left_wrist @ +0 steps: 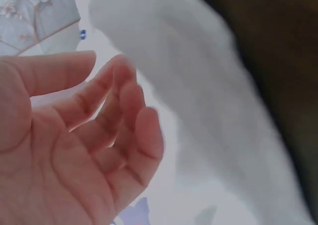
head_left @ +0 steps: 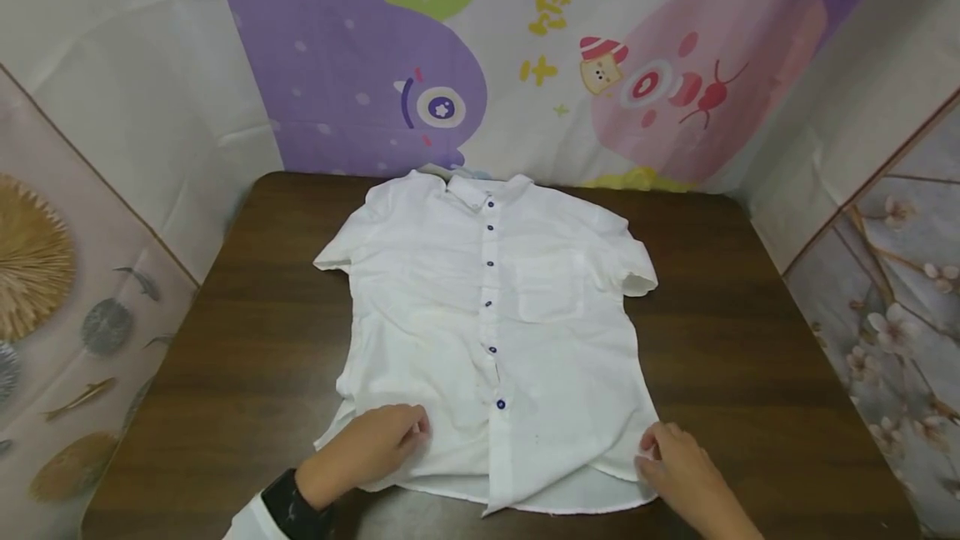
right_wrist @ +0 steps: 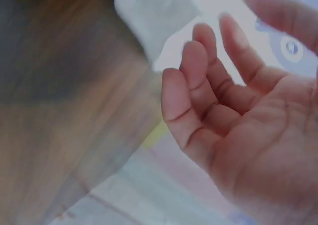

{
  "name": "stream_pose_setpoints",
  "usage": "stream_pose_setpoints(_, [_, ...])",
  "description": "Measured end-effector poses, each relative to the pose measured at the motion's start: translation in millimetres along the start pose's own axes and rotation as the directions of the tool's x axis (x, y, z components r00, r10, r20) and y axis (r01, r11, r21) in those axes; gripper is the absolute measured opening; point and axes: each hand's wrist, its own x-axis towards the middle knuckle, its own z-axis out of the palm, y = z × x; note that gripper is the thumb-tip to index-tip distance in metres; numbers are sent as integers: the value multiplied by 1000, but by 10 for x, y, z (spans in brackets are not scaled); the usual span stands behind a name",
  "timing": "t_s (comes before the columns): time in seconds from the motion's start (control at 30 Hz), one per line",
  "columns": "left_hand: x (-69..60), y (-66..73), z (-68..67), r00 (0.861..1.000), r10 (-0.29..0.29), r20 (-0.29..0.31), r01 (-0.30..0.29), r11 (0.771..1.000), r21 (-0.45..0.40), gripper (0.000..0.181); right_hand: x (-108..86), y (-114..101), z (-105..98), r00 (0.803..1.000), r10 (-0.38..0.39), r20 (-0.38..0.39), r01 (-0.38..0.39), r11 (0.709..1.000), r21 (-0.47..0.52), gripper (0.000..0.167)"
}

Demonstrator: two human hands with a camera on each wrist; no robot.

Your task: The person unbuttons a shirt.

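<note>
A printed backdrop (head_left: 375, 57) hangs behind the brown table (head_left: 247, 340), probably to screen off the surroundings. A white short-sleeved shirt (head_left: 427, 332) lies spread across the table, front up, collar by the far edge and hem toward the person, which likely keeps the lower edge within easy reach. The left hand (head_left: 375, 444) is over the shirt's lower front, the right hand (head_left: 686, 465) beside its lower corner; both are released, fingers loosely bent, apparently set wide to flank the hem. Small dark buttons (head_left: 490, 263) run down the middle, seemingly fastened to keep the front panels together.
</note>
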Motion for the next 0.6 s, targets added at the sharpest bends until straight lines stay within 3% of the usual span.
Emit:
stream_pose_setpoints(0.1, [100, 73, -33, 998, 37, -50, -35, 999, 42, 3, 47, -98, 83, 997, -72, 7, 73, 996, -44, 22])
stream_pose_setpoints(0.23, [232, 139, -52, 993, 81, -85, -75, 995, 70, 12, 100, -189, 202, 994, -111, -11, 109, 988, -109, 24])
stream_pose_setpoints(0.4, [403, 160, 4, 990, 127, -56, -123, 989, 83, 38, 163, -219, 296, 978, -196, -72, 182, 969, -169, 24])
stream_pose_setpoints(0.5, [514, 145, 70, 988, 151, -33, -145, 978, 150, 51, 170, -222, 298, 966, -247, -82, 226, 953, -203, 27])
stream_pose_setpoints(0.6, [626, 115, 116, 987, 158, -27, -148, 963, 224, 54, 154, -226, 248, 965, -249, -79, 229, 952, -202, 28])
